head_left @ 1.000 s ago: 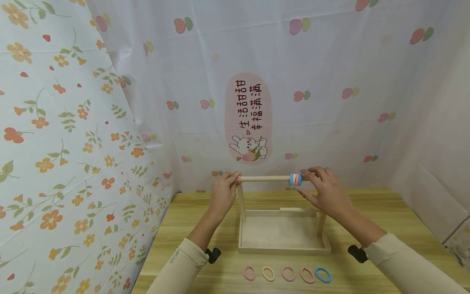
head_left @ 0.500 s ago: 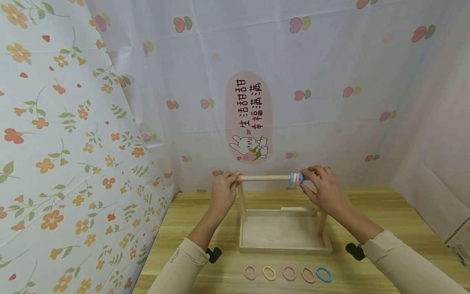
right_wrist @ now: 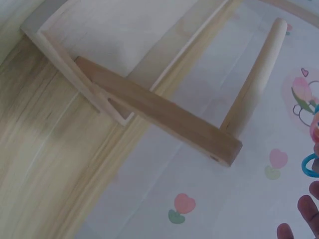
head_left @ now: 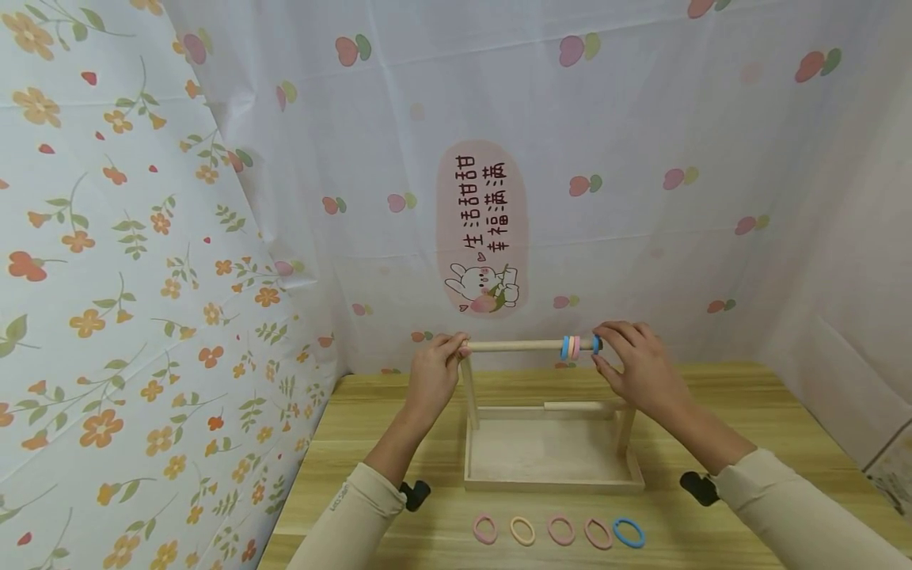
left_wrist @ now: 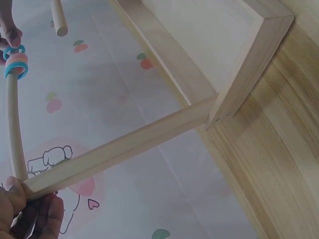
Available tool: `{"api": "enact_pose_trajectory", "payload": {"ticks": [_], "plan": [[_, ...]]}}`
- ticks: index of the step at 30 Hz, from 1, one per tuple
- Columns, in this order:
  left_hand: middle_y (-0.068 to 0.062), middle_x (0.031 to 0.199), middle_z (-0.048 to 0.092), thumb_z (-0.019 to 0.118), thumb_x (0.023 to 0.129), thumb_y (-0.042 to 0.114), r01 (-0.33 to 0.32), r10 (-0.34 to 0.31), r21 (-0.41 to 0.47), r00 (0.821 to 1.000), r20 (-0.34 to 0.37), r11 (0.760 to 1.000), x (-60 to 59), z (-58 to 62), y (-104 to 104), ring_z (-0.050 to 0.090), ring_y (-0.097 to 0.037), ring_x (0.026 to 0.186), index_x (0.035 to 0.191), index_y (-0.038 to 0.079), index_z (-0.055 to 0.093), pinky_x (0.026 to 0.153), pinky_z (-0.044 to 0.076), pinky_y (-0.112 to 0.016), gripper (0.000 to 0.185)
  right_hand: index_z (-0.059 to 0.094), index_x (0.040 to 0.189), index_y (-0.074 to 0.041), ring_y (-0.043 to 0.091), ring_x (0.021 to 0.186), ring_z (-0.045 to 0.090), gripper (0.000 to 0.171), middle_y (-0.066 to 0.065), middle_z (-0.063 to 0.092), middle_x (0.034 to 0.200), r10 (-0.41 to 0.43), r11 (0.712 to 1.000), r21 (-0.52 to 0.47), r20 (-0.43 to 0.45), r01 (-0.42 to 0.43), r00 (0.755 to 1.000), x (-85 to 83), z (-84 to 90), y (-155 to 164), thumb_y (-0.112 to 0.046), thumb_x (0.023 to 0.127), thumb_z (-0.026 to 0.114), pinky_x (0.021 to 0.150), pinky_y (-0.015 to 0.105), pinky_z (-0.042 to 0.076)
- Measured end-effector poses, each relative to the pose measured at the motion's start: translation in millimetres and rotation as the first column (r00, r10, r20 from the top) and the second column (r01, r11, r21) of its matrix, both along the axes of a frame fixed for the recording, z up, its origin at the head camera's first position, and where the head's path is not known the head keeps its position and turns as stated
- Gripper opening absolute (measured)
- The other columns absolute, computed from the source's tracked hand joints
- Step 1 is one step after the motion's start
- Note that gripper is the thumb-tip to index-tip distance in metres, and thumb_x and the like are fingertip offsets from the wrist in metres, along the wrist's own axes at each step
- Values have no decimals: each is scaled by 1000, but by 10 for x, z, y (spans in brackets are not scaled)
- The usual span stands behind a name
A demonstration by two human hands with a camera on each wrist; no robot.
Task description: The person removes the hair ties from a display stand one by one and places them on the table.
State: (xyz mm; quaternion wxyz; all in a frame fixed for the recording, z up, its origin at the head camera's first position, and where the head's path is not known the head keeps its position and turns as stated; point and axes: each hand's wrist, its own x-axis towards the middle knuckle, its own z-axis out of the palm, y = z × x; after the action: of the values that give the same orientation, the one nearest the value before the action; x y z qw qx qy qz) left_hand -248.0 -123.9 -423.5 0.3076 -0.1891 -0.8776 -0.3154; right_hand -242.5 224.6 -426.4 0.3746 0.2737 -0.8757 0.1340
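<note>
A wooden stand has a shallow tray base (head_left: pixel 552 481) and an upright post (head_left: pixel 469 392) at its left, topped by a long horizontal rod (head_left: pixel 516 346). My left hand (head_left: pixel 435 370) grips the corner where post and rod meet, also seen in the left wrist view. Blue, cream and pink hair ties (head_left: pixel 570 347) sit together round the rod near its right end. Just right of them, my right hand (head_left: pixel 644 368) pinches a blue hair tie (head_left: pixel 597 344) at the rod's tip; whether the rod passes through it I cannot tell. The right wrist view catches only some fingertips (right_wrist: pixel 306 206).
A row of pink, cream and blue hair ties (head_left: pixel 559 530) lies on the wood-grain table (head_left: pixel 385 443) before the stand. A shorter rod (right_wrist: pixel 256 79) juts from the right post (right_wrist: pixel 164 112). Floral cloth (head_left: pixel 641 261) hangs behind; black pieces (head_left: pixel 415 495) sit by both wrists.
My right hand has shifted slightly right, drawing the end blue hair tie away from the others on the rod. The left hand keeps its place on the corner.
</note>
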Motion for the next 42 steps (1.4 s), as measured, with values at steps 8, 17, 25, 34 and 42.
{"api": "enact_pose_trajectory", "payload": {"ticks": [8, 17, 25, 34, 42], "plan": [[-12, 106, 76, 68, 96, 22, 2, -2, 4, 1000, -1, 1000, 4, 1, -2, 76, -23, 91, 120, 6, 76, 72, 63, -29, 30, 67, 118, -1, 39, 101, 61, 44, 16, 70, 115, -4, 1000, 6, 16, 4, 1000, 44, 25, 85, -14, 80, 84, 81, 56, 55], [-13, 104, 76, 67, 96, 24, -6, 6, 0, 1000, 9, 1000, 23, 24, 3, 76, -25, 89, 119, 7, 76, 71, 63, -31, 30, 67, 116, -5, 38, 98, 61, 41, 14, 69, 117, -29, 999, 26, 42, 27, 999, 109, 18, 154, -13, 79, 84, 77, 54, 54], [-14, 105, 75, 69, 95, 21, 11, -11, 8, 1000, 1, 1000, 24, 22, -1, 76, -26, 91, 119, 5, 76, 72, 64, -32, 30, 68, 108, -9, 31, 86, 57, 33, 10, 67, 109, -27, 999, 40, -9, 28, 1000, 127, -4, 191, -17, 79, 82, 67, 43, 49], [-13, 106, 76, 68, 96, 21, -1, 1, 4, 1000, 16, 1000, 24, 23, 4, 76, -27, 93, 119, 7, 76, 74, 64, -33, 28, 71, 108, -6, 29, 84, 57, 33, 10, 69, 103, -3, 998, 61, -31, 5, 1000, 182, -41, 223, -20, 80, 80, 69, 42, 48], [-13, 107, 76, 68, 96, 22, -10, 10, 10, 999, 32, 1000, 31, 18, 7, 76, -27, 93, 120, 6, 76, 74, 64, -32, 30, 72, 109, -8, 25, 79, 54, 35, 7, 67, 97, -19, 996, 82, -39, 22, 999, 219, -90, 246, -24, 79, 81, 61, 39, 45]]}}
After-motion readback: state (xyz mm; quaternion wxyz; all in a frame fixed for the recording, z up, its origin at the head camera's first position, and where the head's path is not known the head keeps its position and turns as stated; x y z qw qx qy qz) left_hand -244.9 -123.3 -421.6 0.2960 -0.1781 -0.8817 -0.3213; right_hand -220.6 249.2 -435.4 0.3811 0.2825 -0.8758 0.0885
